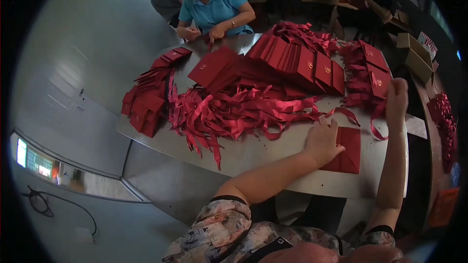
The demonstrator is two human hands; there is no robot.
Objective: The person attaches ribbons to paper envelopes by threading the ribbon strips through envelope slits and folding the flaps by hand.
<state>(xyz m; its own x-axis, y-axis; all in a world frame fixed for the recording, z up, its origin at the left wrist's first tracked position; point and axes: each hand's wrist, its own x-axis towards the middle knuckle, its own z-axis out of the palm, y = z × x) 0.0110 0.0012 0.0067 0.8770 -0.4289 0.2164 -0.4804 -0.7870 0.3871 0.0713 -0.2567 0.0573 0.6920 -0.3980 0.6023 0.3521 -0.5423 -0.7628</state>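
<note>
A flat red paper bag [352,141] lies near the front edge of the metal table. My left hand [322,141] rests on its left side, fingers spread and thumb across the paper. A red ribbon [343,112] curves just beyond those fingers. My right hand [397,98] is raised at the table's right side, beside a stack of red bags [378,75] with gold emblems. Its fingers look curled together; what they hold, if anything, is hidden. Another ribbon loop [375,129] hangs to the left of this hand.
Red bags [273,68] with a heap of ribbons [224,112] cover the middle of the table [273,158]. More bags [146,104] lie at the left edge. Across the table a person in a blue shirt [219,7] handles something red. Cardboard boxes [414,56] stand at the right.
</note>
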